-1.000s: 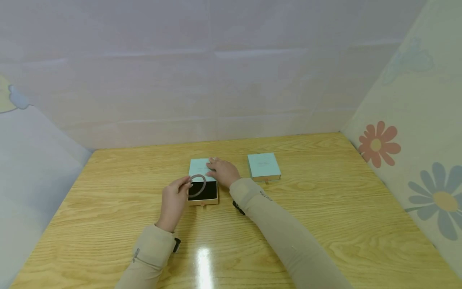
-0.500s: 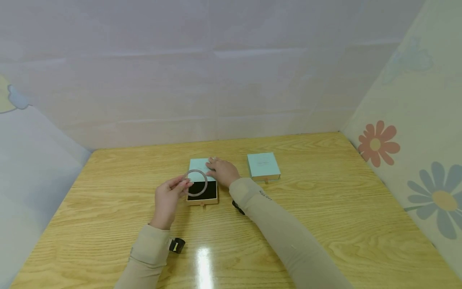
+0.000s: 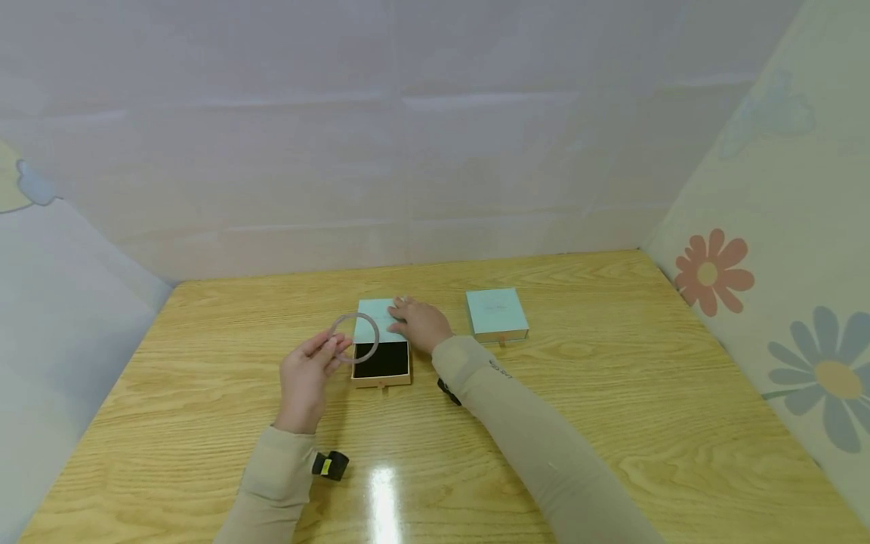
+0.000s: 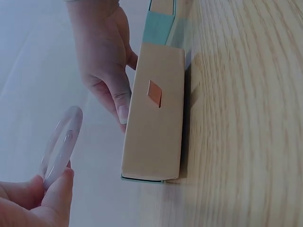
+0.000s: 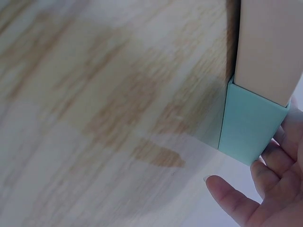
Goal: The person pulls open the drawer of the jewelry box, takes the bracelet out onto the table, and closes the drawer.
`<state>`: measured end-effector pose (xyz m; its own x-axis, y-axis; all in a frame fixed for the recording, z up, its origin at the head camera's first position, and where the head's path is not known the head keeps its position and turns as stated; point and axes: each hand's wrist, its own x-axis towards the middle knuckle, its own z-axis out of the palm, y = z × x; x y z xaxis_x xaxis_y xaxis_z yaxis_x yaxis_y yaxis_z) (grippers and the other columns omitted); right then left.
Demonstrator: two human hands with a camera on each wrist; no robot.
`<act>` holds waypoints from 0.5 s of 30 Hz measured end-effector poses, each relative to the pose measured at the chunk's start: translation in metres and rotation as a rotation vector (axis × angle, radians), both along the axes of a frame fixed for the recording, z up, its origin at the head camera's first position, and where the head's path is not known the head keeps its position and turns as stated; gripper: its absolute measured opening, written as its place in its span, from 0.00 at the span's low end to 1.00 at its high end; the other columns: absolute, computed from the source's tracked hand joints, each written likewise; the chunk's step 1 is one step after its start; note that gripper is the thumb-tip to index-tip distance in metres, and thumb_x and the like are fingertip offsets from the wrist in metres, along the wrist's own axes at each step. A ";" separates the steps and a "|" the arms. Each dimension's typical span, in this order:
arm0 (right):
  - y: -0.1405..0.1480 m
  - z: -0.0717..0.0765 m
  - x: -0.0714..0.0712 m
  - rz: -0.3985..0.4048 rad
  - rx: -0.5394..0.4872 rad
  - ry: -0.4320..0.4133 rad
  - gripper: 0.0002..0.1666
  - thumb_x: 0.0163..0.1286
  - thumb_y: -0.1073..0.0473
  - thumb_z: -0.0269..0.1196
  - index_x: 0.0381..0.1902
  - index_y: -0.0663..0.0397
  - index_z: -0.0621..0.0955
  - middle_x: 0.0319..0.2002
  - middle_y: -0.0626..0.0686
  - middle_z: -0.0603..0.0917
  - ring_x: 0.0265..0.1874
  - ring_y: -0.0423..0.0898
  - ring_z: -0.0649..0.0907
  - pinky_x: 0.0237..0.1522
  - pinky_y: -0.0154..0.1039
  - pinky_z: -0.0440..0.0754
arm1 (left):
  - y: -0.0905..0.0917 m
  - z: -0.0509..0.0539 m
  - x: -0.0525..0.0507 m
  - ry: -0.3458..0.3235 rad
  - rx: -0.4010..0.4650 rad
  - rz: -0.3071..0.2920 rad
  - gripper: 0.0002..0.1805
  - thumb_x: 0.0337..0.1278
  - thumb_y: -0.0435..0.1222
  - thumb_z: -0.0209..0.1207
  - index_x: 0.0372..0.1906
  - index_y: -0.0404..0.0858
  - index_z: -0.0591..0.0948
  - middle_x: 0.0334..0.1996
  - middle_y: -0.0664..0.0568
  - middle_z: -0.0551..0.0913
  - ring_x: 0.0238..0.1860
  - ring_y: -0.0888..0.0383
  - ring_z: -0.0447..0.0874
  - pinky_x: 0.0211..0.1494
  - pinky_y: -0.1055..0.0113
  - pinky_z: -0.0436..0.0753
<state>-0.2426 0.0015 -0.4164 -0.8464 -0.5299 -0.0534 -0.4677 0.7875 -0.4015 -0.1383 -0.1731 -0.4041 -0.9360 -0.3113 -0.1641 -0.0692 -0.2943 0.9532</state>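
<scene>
My left hand (image 3: pixel 304 381) pinches a translucent, pale purplish bangle (image 3: pixel 377 340) between thumb and fingers. The bangle is held up in the air, partly in front of a pale blue drawer-style gift box (image 3: pixel 370 308). That box has its tan drawer (image 3: pixel 367 383) pulled out toward me, with a black lining (image 3: pixel 384 363) inside. On the box's blue sleeve rests my right hand (image 3: pixel 423 325), fingers on its top. The right wrist view shows the right thumb (image 5: pixel 232 198) apart from the blue sleeve (image 5: pixel 251 125). An orange pull tab (image 4: pixel 155 93) sticks out of the drawer front.
A second pale blue box (image 3: pixel 496 311), with its drawer in, stands to the right on the wooden table (image 3: pixel 612 423). Fabric-like walls (image 3: pixel 408 174) enclose the back and sides. A black wrist strap (image 3: pixel 331 465) is on the left forearm.
My left hand has drawn back left with the bangle, from over the drawer to beside the box. The bangle has turned to face me more. My right hand and both boxes have stayed put.
</scene>
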 end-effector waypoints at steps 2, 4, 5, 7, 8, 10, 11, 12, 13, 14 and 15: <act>0.000 0.000 0.000 -0.002 -0.003 -0.005 0.30 0.72 0.50 0.56 0.68 0.52 0.70 0.71 0.53 0.63 0.71 0.49 0.61 0.69 0.44 0.63 | -0.001 0.001 0.001 0.010 0.005 0.008 0.21 0.70 0.24 0.48 0.63 0.19 0.66 0.40 0.50 0.84 0.40 0.64 0.86 0.54 0.68 0.80; 0.000 0.000 -0.001 -0.004 -0.001 -0.008 0.30 0.72 0.49 0.56 0.69 0.52 0.70 0.71 0.52 0.63 0.71 0.49 0.61 0.69 0.44 0.64 | -0.002 0.001 0.001 0.017 -0.001 0.012 0.21 0.71 0.24 0.47 0.64 0.18 0.65 0.41 0.48 0.83 0.41 0.64 0.86 0.55 0.67 0.79; 0.000 0.000 -0.001 -0.003 -0.002 -0.009 0.30 0.72 0.49 0.56 0.69 0.52 0.70 0.71 0.52 0.63 0.71 0.49 0.61 0.68 0.44 0.64 | -0.003 0.001 0.002 0.021 0.001 0.016 0.21 0.71 0.24 0.47 0.64 0.18 0.64 0.42 0.47 0.83 0.41 0.64 0.86 0.56 0.66 0.78; 0.000 0.000 -0.001 0.002 0.002 -0.009 0.30 0.72 0.49 0.56 0.69 0.52 0.70 0.72 0.53 0.63 0.71 0.49 0.61 0.68 0.44 0.64 | -0.004 0.001 0.002 0.029 0.013 0.030 0.21 0.71 0.24 0.46 0.64 0.17 0.64 0.42 0.46 0.82 0.40 0.64 0.86 0.57 0.65 0.78; 0.000 0.000 -0.001 0.004 0.004 -0.009 0.30 0.72 0.49 0.56 0.69 0.52 0.70 0.72 0.53 0.63 0.72 0.49 0.60 0.68 0.44 0.64 | -0.005 0.001 0.002 0.033 0.024 0.037 0.21 0.71 0.24 0.46 0.64 0.17 0.63 0.42 0.46 0.82 0.40 0.64 0.86 0.58 0.64 0.78; 0.000 0.000 -0.001 0.006 0.008 -0.007 0.30 0.72 0.49 0.56 0.69 0.52 0.70 0.72 0.53 0.63 0.72 0.49 0.60 0.68 0.44 0.64 | -0.006 0.000 0.002 0.034 0.039 0.048 0.21 0.72 0.24 0.46 0.64 0.17 0.63 0.41 0.48 0.83 0.40 0.64 0.86 0.58 0.65 0.77; 0.001 0.000 0.000 0.007 0.007 -0.005 0.30 0.72 0.49 0.56 0.69 0.52 0.70 0.72 0.53 0.63 0.72 0.49 0.60 0.68 0.44 0.64 | -0.007 0.000 0.001 0.033 0.043 0.051 0.21 0.72 0.24 0.46 0.64 0.17 0.63 0.40 0.49 0.82 0.40 0.64 0.86 0.58 0.65 0.77; 0.001 0.000 0.000 0.006 0.009 -0.003 0.30 0.72 0.49 0.56 0.69 0.52 0.70 0.72 0.52 0.63 0.71 0.49 0.61 0.68 0.44 0.64 | -0.008 0.000 0.001 0.034 0.046 0.055 0.21 0.72 0.24 0.46 0.64 0.17 0.63 0.40 0.49 0.82 0.40 0.64 0.86 0.58 0.65 0.78; 0.001 0.000 0.000 0.006 0.008 -0.002 0.30 0.72 0.49 0.56 0.69 0.52 0.70 0.72 0.52 0.63 0.71 0.49 0.61 0.68 0.44 0.64 | -0.008 0.000 0.002 0.034 0.049 0.056 0.21 0.72 0.24 0.46 0.64 0.17 0.63 0.39 0.50 0.82 0.40 0.64 0.86 0.58 0.65 0.77; 0.001 0.000 0.000 0.006 0.007 0.000 0.30 0.72 0.49 0.56 0.69 0.52 0.70 0.72 0.52 0.63 0.71 0.49 0.61 0.68 0.44 0.65 | -0.009 0.000 0.002 0.031 0.050 0.057 0.21 0.72 0.25 0.46 0.65 0.18 0.63 0.39 0.51 0.82 0.40 0.64 0.86 0.58 0.66 0.77; 0.001 0.000 0.000 0.006 0.005 0.002 0.30 0.72 0.49 0.56 0.69 0.52 0.70 0.71 0.52 0.63 0.71 0.49 0.61 0.68 0.44 0.65 | -0.009 0.000 0.002 0.028 0.046 0.057 0.21 0.72 0.25 0.46 0.65 0.18 0.63 0.39 0.51 0.82 0.40 0.64 0.86 0.58 0.66 0.78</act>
<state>-0.2426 0.0023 -0.4160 -0.8434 -0.5345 -0.0548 -0.4729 0.7868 -0.3967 -0.1364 -0.1824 -0.4045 -0.9214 -0.3572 -0.1533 -0.0243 -0.3407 0.9398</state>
